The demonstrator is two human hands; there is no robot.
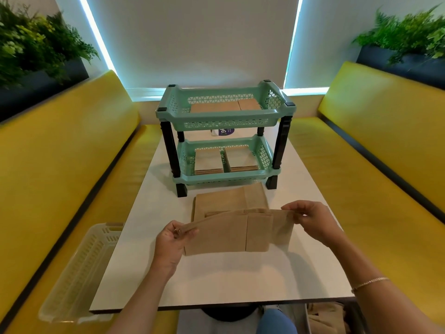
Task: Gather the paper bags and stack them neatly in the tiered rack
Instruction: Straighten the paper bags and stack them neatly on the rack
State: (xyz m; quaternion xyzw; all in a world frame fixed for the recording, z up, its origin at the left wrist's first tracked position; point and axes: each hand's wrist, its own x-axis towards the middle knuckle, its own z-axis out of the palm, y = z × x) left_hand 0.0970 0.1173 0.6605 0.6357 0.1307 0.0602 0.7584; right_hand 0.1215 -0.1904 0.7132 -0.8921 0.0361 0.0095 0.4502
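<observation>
While the head camera is looking down the white worktop (pixel 216 280), the left hand (pixel 171 242) is pinching the left end of a small sheaf of paper bags (pixel 238 231) and the right hand (pixel 313 221) is pinching the right end, fingers curled over the top edge. The sheaf is hanging lifted just above the worktop, its long axis running left to right between the hands, slightly higher at the right. Straight beyond it, more loose bags (pixel 231 201) are lying flat on the worktop, and farther still the green tiered rack (pixel 224 116) is standing square-on, so the coming move is likely heading directly away from the person. The upper tier is already carrying bags and looking open from above; the lower tier is carrying two stacks side by side under a lower clearance. Both hands are sitting about equally near the rack. Bare worktop is lying to either side, and a pale tray (pixel 79 268) is resting on the yellow bench (pixel 60 165) at near left.
</observation>
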